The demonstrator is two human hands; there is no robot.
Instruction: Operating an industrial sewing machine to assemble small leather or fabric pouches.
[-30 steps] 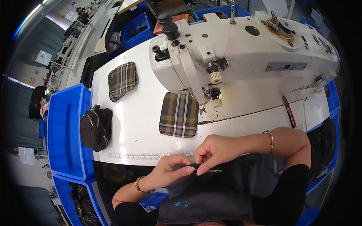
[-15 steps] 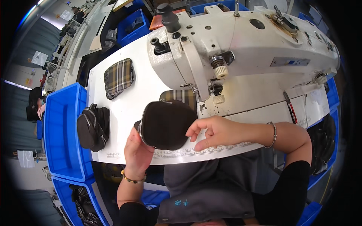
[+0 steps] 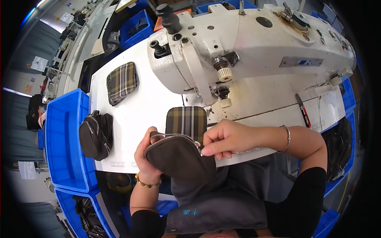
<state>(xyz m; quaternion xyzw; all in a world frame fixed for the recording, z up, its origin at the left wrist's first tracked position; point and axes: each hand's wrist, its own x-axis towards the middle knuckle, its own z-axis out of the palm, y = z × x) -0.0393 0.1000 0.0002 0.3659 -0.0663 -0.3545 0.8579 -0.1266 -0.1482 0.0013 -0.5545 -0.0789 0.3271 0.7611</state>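
Observation:
A dark brown zippered pouch [image 3: 178, 156] is held over the table's front edge, tilted, with its metal zipper along the top and partly open at the left. My left hand [image 3: 147, 156] grips its left side, the fingers partly hidden by it. At the right end of the zipper, my right hand [image 3: 226, 139] pinches the zipper pull [image 3: 199, 147]. Just behind the pouch lies a plaid panel [image 3: 186, 119] in brown, black and white, partly covered by it; whether the two are joined I cannot tell.
A white sewing machine [image 3: 246, 47] stands behind my hands. Left on the table are a stack of plaid pieces [image 3: 122, 82] and black pouches [image 3: 95, 135]. A blue bin [image 3: 65, 144] stands at the left edge. A red-and-black cutter [image 3: 303, 111] lies at the right.
The pouch has come down toward me and tipped, so its zipper now faces up and more of the plaid panel shows. My right hand has closed on the zipper pull.

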